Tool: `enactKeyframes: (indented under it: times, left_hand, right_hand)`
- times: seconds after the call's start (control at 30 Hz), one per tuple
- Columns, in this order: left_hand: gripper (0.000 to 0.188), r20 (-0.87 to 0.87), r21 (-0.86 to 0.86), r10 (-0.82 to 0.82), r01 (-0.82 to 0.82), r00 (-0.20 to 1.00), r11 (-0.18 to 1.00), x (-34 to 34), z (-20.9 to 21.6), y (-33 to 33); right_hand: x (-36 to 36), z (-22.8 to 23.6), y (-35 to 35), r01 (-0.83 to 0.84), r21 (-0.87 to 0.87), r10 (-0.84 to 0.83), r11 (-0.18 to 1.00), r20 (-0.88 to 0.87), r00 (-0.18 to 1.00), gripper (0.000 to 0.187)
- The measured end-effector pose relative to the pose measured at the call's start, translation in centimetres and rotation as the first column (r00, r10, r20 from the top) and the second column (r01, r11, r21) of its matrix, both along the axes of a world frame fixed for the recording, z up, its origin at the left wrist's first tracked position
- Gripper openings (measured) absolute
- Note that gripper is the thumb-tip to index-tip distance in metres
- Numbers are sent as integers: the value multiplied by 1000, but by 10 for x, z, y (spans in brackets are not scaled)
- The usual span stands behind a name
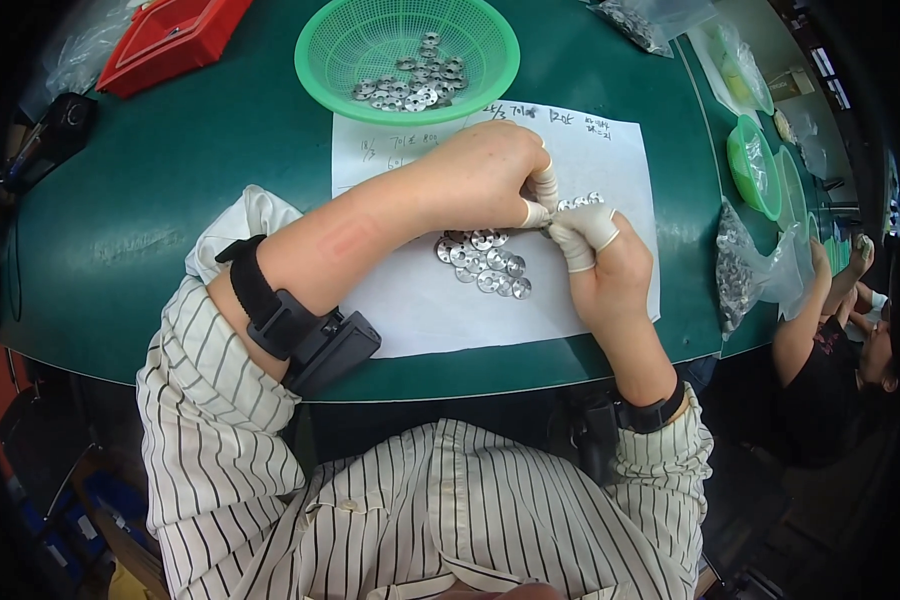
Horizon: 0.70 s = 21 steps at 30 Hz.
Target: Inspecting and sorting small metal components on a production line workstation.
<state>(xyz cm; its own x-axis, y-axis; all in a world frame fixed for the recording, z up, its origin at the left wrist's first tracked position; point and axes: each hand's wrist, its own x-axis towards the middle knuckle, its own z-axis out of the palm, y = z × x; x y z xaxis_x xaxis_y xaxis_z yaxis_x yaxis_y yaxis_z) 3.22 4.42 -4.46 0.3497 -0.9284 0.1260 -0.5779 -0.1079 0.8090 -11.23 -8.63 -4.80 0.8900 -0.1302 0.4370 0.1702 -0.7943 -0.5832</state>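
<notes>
White finger cots cover the thumb and fingertips of my left hand [495, 175], which reaches over the paper from the left. My right hand [615, 262], with white cots on its fingers too, meets it from the right. The fingertips of both hands are pinched together, almost touching, over something small and greyish that they mostly hide. Just below lies a loose group of shiny round metal discs with holes [490, 263], some overlapping. A short row of similar discs [582, 201] shows behind my fingers. Both groups rest on a white paper sheet [420, 325] with handwriting along its far edge.
A green mesh basket [315, 60] holding more discs stands at the far edge of the paper. At far left is a red plastic bin [130, 65]. Bags of metal parts [735, 270] and green baskets [745, 165] line the right side, where another person [820, 370] sits.
</notes>
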Motion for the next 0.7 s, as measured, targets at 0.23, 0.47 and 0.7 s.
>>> enactKeyframes:
  times: [0.23,0.47,0.7]
  left_hand:
    - [15,22,-12,-3,4,1000,1000,1,0,-3]
    - [15,67,-14,2,-1,998,1000,-3,-1,0]
    - [12,84,24,-19,17,996,1000,-3,0,-1]
  right_hand:
    - [-1,-2,-1,2,-97,0,995,16,1000,5]
    - [-4,-5,-2,21,103,-21,994,0,1000,5]
    - [-5,-7,-6,152,297,-109,943,-156,982,9]
